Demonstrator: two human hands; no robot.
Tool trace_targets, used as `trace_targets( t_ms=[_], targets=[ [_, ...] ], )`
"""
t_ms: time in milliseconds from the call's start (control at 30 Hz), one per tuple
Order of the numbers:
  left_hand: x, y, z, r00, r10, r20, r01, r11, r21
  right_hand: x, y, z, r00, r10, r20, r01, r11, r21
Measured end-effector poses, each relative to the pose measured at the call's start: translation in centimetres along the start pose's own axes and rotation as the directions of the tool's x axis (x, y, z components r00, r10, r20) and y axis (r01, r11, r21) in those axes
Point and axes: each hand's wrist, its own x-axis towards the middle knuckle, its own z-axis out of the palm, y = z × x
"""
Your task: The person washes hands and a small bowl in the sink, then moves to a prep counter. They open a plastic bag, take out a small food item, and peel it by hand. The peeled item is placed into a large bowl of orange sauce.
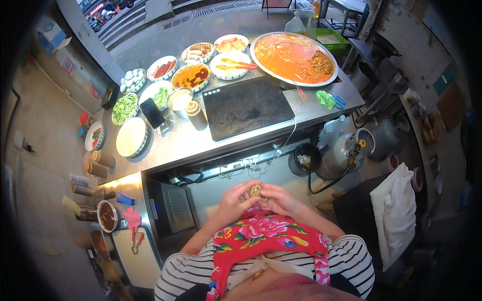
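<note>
My left hand [235, 200] and my right hand [279, 198] meet in front of my chest, just above a red flowered apron [266, 236]. Together they cup a small round dumpling with brown filling [255, 190], fingers curled around its edge. Both hands are below the front edge of a steel counter [201, 145]. My striped sleeves come in from the lower edge.
A black griddle plate [246, 106] lies on the counter, with a big round tray of red sauce [293, 57] behind it and several bowls of toppings [191, 76] to the left. A phone [151, 113] leans by the bowls. A gas cylinder [346, 150] stands right.
</note>
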Motion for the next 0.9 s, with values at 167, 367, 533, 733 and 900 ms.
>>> trace_targets(
  t_ms=[167, 367, 533, 733, 900],
  targets=[
    [-0.1, 0.0, 0.0, 0.988, -0.143, 0.051, 0.151, 0.967, -0.207, 0.6, 0.3, -0.8, 0.999, -0.029, -0.032, 0.033, 0.994, 0.104],
    [0.5, -0.4, 0.7, 0.995, 0.100, 0.011, -0.100, 0.995, 0.012, 0.2, 0.0, -1.1, 0.996, -0.070, -0.061, 0.071, 0.997, 0.019],
    [0.4, -0.2, 0.6, 0.999, 0.053, 0.012, -0.054, 0.998, 0.042, 0.3, -0.2, -0.4, 0.995, -0.040, -0.089, 0.038, 0.999, -0.024],
    [0.2, -0.6, 0.8, 0.996, 0.092, -0.013, -0.090, 0.993, 0.081, 0.7, 0.0, -0.2, 0.997, -0.015, -0.070, 0.015, 1.000, 0.001],
    [0.3, -1.4, 1.3, 0.996, 0.087, 0.010, -0.087, 0.977, 0.193, 1.0, 0.3, -0.8, 0.988, -0.006, -0.152, 0.013, 0.999, 0.049]
  ],
)
